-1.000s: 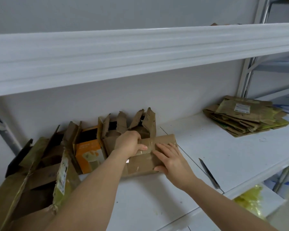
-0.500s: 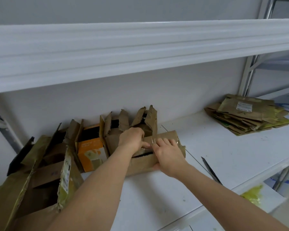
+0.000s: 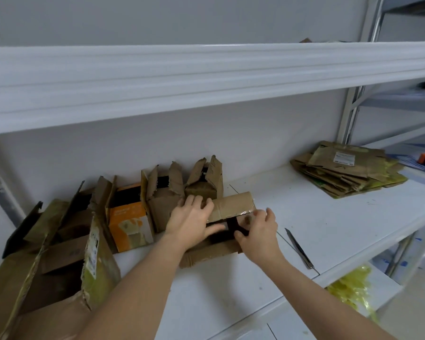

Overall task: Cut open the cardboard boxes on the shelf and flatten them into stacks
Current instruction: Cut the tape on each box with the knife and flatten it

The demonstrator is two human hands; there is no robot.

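Observation:
A small brown cardboard box (image 3: 233, 204) lies in the middle of the white shelf (image 3: 329, 229), its taped top flaps parted over a dark inside. My left hand (image 3: 189, 222) grips the far flap, fingers on top and thumb in the opening. At the right side of the opening, my right hand (image 3: 258, 231) holds the box's near edge with curled fingers and thumb. A knife (image 3: 299, 249) lies loose on the shelf to the right of my right hand. A stack of flattened boxes (image 3: 346, 168) sits at the far right.
Opened boxes stand along the back wall: an orange box (image 3: 130, 224), two brown boxes (image 3: 162, 195) and a large torn box (image 3: 59, 253) at the left. The upper shelf's edge (image 3: 206, 77) hangs overhead. Yellow plastic (image 3: 351, 288) lies on the lower shelf.
The box's taped top has split open and the flaps have spread. My hands have moved apart, the right one toward me and to the right.

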